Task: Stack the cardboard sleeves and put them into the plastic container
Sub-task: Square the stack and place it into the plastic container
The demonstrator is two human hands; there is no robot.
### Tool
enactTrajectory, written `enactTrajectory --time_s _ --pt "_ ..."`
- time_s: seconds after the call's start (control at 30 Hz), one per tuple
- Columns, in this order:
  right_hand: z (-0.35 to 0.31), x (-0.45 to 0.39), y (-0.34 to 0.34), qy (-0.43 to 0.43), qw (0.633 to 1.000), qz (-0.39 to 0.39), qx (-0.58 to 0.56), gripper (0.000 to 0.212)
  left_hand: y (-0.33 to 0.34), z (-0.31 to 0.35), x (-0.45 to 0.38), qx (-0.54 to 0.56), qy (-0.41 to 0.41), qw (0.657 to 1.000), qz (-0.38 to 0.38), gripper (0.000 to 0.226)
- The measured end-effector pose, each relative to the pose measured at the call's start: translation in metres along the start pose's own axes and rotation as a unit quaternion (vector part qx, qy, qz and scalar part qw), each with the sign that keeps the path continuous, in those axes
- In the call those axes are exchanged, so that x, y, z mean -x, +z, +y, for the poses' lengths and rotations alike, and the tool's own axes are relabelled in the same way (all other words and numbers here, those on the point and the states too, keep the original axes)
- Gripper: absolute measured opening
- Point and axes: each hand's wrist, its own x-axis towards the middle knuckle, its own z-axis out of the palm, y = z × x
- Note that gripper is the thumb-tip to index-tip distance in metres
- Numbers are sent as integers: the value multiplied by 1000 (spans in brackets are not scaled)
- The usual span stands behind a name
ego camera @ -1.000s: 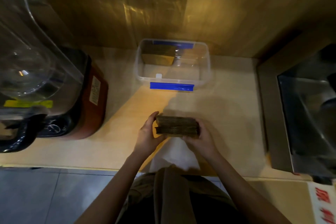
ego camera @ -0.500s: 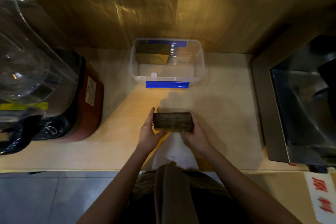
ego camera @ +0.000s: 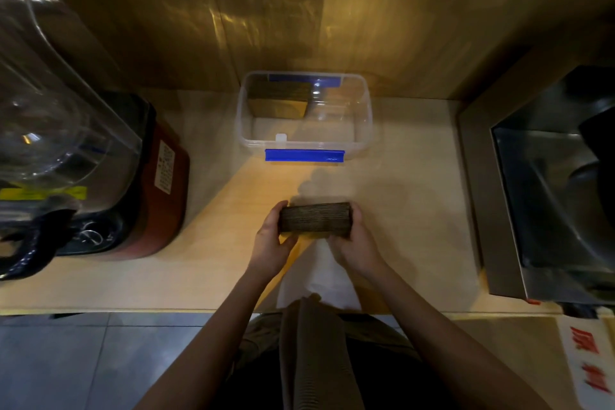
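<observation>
Cardboard sleeves gripped by both hands, red sign writing blurred

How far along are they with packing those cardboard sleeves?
Partway. One bundle of sleeves already stands in the clear plastic container. Both hands, left and right, hold a squared-up stack above the counter. It still has to go into the container.
</observation>
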Motion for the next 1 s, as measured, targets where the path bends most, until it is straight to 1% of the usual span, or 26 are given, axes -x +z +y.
enactTrajectory --time_s 0.1,0.2,0.37,0.57,0.77,0.87,1.0 --pt "0 -1 -1 6 1000 -5 4 66 2 3 -3 11 -20 1000 6 73" --pt "-3 -3 -1 6 1000 3 4 67 5 5 -3 14 -23 999 26 74" --pt "-1 -1 0 -10 1000 -10 23 77 5 4 -1 6 -31 999 31 77" --pt "0 -5 1 -3 998 -21 51 71 6 3 -2 -19 -24 999 29 75" --pt "-4 -11 -9 -12 991 -49 124 67 2 3 -5 -81 -11 996 24 75" --pt "-12 -17 -20 -27 984 -60 163 58 -7 9 -10 -109 7 994 11 70" --pt "-30 -31 -34 -67 979 -70 178 50 -37 28 -28 -118 37 992 -20 64"
